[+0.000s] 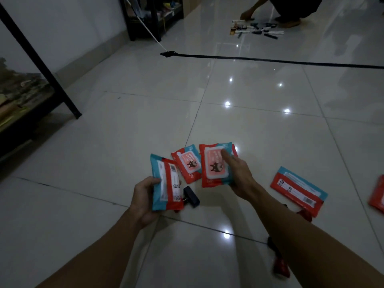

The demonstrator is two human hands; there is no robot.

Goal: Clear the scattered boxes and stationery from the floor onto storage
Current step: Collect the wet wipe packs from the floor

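Observation:
My left hand grips a red and teal wipes pack, back side up, above the tiled floor. My right hand holds a second pack, front side up, with the index finger laid across its top. A third pack lies on the floor between the two held ones. A fourth pack lies face down on the floor to the right. Part of another red pack shows at the right edge. A small black clip-like object lies on the floor under my left hand's pack.
A black metal shelf stands at the left with goods on its low level. Black tape crosses the floor ahead. Beyond it another person crouches over small stationery items. A second shelf stands at the back. Red and black items lie near my right arm.

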